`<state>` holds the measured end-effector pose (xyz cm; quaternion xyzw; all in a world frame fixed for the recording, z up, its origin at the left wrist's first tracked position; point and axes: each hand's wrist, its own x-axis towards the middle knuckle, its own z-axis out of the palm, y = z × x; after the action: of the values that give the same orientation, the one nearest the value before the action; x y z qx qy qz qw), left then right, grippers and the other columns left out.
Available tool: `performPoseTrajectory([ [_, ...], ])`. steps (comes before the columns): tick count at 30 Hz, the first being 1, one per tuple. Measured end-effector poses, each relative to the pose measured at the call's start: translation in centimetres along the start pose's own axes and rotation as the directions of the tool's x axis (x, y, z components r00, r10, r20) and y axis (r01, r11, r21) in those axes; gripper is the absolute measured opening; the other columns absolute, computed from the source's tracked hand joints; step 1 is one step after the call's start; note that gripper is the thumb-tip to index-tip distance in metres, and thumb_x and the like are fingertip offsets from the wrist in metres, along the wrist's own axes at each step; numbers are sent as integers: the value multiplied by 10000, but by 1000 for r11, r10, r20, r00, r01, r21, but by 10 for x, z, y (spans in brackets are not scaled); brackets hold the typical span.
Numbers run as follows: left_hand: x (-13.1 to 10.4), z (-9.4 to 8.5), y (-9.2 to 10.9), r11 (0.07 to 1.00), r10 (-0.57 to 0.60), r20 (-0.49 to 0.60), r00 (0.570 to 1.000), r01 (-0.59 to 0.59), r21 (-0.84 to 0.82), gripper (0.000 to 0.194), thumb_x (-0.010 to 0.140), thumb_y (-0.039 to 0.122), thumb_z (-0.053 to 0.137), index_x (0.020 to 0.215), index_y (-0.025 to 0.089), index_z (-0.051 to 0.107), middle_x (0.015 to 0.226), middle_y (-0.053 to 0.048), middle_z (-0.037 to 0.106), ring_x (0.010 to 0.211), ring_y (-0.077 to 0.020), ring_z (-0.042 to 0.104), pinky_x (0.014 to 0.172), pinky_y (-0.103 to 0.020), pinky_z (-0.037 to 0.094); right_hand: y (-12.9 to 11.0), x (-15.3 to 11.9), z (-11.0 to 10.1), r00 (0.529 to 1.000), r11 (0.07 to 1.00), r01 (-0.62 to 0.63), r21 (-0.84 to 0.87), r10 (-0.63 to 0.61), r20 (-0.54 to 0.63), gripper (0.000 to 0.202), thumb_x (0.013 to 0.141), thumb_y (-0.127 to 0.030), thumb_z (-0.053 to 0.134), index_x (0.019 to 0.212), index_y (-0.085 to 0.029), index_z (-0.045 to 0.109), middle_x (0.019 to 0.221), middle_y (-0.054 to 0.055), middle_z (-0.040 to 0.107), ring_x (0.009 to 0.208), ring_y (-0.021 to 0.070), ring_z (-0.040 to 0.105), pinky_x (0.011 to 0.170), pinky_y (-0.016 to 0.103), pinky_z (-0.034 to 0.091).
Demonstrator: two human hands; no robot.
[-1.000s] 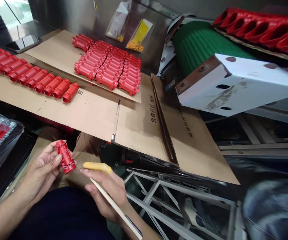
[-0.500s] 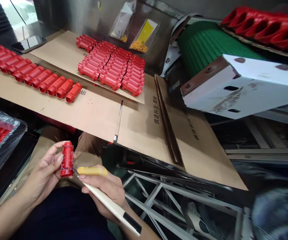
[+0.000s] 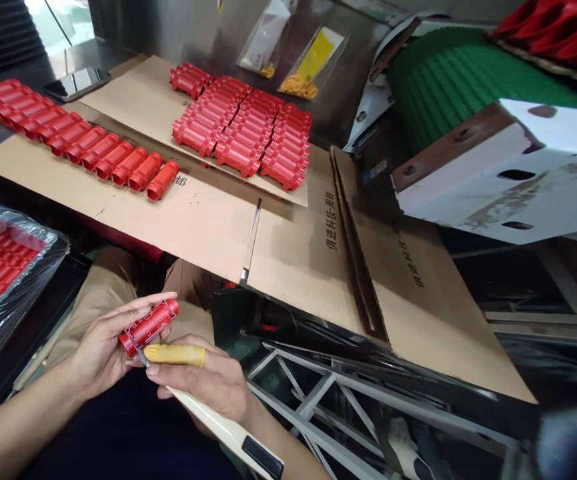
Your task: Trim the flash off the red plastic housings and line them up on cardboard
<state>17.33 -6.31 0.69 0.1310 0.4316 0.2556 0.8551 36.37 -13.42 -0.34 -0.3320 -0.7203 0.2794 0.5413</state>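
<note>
My left hand (image 3: 103, 347) is closed around a red plastic tube-shaped part (image 3: 149, 327), which lies tilted with its right end higher. Thin pale outlines and small cut-outs show on its upper side. In my right hand (image 3: 213, 377) is a knife (image 3: 218, 423) with a long cream handle and a black end piece. Its short metal blade touches or nearly touches the lower end of the red part. A yellow finger cot (image 3: 175, 355) covers one finger of my right hand, close to the blade.
Cardboard sheets (image 3: 208, 230) cover the bench, with a row of red parts (image 3: 103, 157) and stacked red parts (image 3: 238, 127). A plastic-lined box (image 3: 58, 247) of red parts stands left. Bagged yellow finger cots (image 3: 301, 87) lie behind. A green conveyor belt (image 3: 458, 80) is at right.
My left hand has tipped the red part from nearly upright to a slant, its top swinging right. The blade has shifted left with it. The whole view has moved slightly.
</note>
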Motion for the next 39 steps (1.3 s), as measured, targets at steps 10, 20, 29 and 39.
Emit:
performPoseTrajectory([
  [10, 2, 3, 0, 1000, 8, -1, 1000, -8, -5, 486, 843, 319, 860, 1306, 180, 806, 1134, -168, 838, 841, -205, 795, 754, -231, 645, -4, 2, -3, 1000, 1000, -16, 2, 16, 17, 390, 987, -108, 732, 1372, -168, 720, 1163, 144, 809, 1033, 263, 809, 932, 350, 715],
  [20, 0, 4, 0, 1000, 5, 7, 1000, -5, -1, 447, 841, 305, 856, 1272, 192, 825, 1102, -166, 831, 786, -194, 781, 685, -222, 628, -2, 1, -2, 1000, 1000, -18, -4, 18, 16, 313, 1040, -139, 660, 1344, -202, 700, 1153, 122, 803, 1028, 232, 797, 906, 332, 706],
  [29, 2, 6, -1, 999, 11, 20, 1000, -11, 41, 447, 837, 332, 845, 1254, 174, 829, 926, -156, 805, 624, -173, 698, 486, -203, 520, -12, 16, -11, 972, 990, -122, -72, 134, 192, 223, 1098, -211, 573, 1274, -154, 699, 1144, 117, 760, 985, 191, 776, 883, 305, 690],
  [39, -2, 4, -3, 882, 459, -17, 888, -453, 129, 415, 848, 340, 893, 1204, 256, 696, 999, -63, 787, 799, -206, 769, 678, -278, 643, -23, -3, -11, 973, 980, -193, 41, 196, -121, 287, 1018, -146, 705, 1276, -272, 702, 1060, 51, 827, 1037, 222, 815, 925, 345, 698],
])
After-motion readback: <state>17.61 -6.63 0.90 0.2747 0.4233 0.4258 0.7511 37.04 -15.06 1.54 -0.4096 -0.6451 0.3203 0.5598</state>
